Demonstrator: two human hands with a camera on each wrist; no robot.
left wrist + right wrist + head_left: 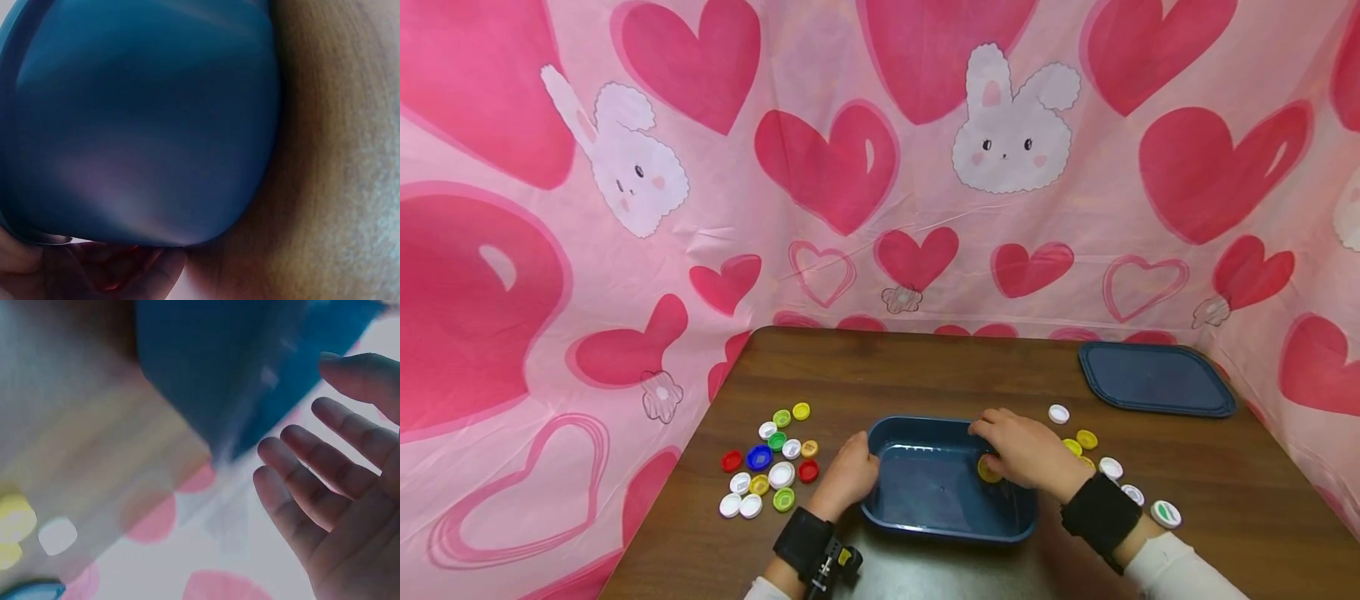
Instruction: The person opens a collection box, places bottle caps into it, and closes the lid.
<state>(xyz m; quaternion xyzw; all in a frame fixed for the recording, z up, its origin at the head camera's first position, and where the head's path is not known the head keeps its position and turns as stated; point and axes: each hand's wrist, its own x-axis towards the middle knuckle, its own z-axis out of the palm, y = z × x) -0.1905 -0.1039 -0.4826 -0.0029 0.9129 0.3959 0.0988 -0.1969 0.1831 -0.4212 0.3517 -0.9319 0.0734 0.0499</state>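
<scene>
A dark blue plastic container (947,532) stands on the table. My left hand (852,471) grips its left rim. In the left wrist view, curled fingers (156,275) show beneath the container's side wall (150,144). Over the container's right part is my right hand (1022,450), and a yellow bottle cap (988,469) shows just below its thumb, inside the container. In the right wrist view the fingers (306,481) are spread and rather straight beside the container (206,369), with no cap visible between them.
Several loose caps, including a blue cap (759,457), lie left of the container. More lie to the right, among them a white cap (1058,414) and a white-green cap (1166,514). A blue lid (1157,379) lies at the back right, before a pink heart-patterned cloth (925,200).
</scene>
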